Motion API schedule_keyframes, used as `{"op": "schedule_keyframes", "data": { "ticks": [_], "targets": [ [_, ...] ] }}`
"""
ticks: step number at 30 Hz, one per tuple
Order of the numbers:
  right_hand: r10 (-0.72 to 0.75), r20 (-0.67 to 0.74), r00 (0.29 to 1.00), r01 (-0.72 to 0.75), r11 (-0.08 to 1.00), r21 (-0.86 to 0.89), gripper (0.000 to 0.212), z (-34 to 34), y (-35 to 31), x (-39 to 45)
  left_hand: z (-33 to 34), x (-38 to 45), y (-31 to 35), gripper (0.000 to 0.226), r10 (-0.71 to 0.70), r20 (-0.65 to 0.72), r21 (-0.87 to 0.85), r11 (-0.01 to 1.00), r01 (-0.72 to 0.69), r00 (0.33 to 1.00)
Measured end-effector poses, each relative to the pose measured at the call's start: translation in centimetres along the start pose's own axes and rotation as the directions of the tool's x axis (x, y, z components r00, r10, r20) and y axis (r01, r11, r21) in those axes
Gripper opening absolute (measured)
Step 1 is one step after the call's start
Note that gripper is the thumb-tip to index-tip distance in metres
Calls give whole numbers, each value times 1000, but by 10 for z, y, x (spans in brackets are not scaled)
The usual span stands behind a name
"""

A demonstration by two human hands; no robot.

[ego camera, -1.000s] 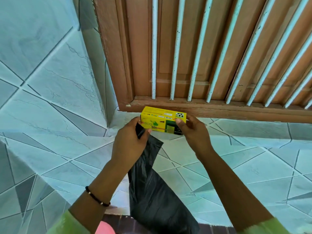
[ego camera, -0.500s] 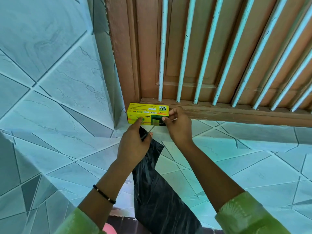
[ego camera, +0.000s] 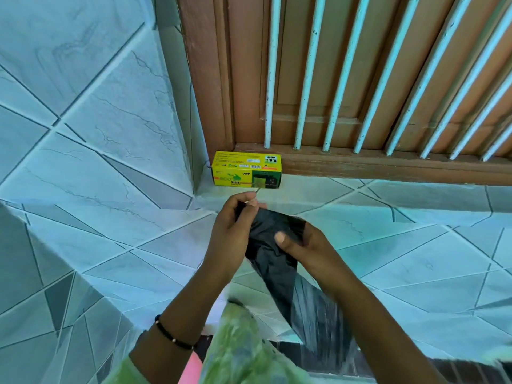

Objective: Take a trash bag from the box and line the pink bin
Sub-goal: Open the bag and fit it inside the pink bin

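A brown door (ego camera: 318, 79) with pale bars rises above the tiled ledge (ego camera: 388, 245), where both the left hand (ego camera: 231, 239) and right hand (ego camera: 307, 249) pinch the black trash bag (ego camera: 279, 261) near the yellow box (ego camera: 246, 173), with a pink bin (ego camera: 191, 368) sliver below.

- The left hand (ego camera: 231, 239) is raised, its fingers curled, pinching the black trash bag (ego camera: 279, 261).
- The right hand (ego camera: 307, 250) grips the same bag, thumb on top.
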State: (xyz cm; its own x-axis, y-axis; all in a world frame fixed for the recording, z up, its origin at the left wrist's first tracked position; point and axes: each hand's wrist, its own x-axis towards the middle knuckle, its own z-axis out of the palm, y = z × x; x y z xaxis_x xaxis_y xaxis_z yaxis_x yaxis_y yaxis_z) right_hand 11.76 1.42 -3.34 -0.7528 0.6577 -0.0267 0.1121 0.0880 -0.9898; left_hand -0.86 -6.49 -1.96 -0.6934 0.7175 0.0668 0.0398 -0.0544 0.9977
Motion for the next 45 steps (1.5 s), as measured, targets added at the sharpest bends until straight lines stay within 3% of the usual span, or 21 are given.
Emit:
{"op": "schedule_keyframes", "data": {
  "ticks": [1,3,7,10,14,16,18,21,24,28,33,36,39,40,42,45],
  "targets": [
    [24,37,999,-28,995,95,27,-1,0,-3,0,-2,1,16,-16,-1,-83,996,16,1000],
    [47,-22,999,-41,976,212,11,-4,2,-15,2,-10,-2,21,-52,26,-150,987,55,998],
    [63,-169,984,-11,956,294,12,-9,-2,-25,0,-23,-8,31,-71,87,-134,988,82,994],
    [76,-233,969,-17,969,245,14,-11,-4,-38,-1,-35,-15,24,-36,106,-99,994,46,994],
    [77,-154,985,-60,992,112,29,-8,-4,-63,-3,-48,-15,15,-29,92,-108,993,39,995],
    [105,-192,976,-121,990,-76,17,-4,1,-73,-3,-52,-11,11,-19,87,-157,987,32,996],
    [126,-257,958,-160,980,-119,12,-3,7,-83,-3,-57,-4,7,2,95,-171,985,14,996],
    [111,-235,966,-87,990,108,17,-9,2,-97,-4,-66,-3,29,-34,304,-160,983,86,952],
    [68,-165,984,-9,942,334,21,-18,-12,-109,3,-90,-9,30,-83,480,-16,994,104,873],
    [104,-128,986,-45,915,401,30,-32,-19,-132,19,-117,-10,10,-19,285,54,999,3,958],
    [158,37,987,-159,987,13,31,-42,-2,-187,34,-146,-1,8,-48,19,-62,997,49,999],
    [137,-92,986,-126,984,123,13,-40,9,-202,37,-170,-1,12,-116,94,-88,988,124,989],
    [200,-122,972,-146,924,352,11,-42,11,-206,41,-204,-12,38,-247,253,53,969,241,935],
    [217,-118,969,-153,902,403,12,-43,11,-205,42,-213,-18,42,-260,246,98,965,243,934],
    [226,-74,971,-171,879,446,14,-45,13,-208,41,-223,-21,29,-249,166,68,968,241,954],
    [246,128,961,-272,922,274,21,-44,16,-222,38,-224,-8,13,-254,51,-117,959,258,966]
  ]
}}
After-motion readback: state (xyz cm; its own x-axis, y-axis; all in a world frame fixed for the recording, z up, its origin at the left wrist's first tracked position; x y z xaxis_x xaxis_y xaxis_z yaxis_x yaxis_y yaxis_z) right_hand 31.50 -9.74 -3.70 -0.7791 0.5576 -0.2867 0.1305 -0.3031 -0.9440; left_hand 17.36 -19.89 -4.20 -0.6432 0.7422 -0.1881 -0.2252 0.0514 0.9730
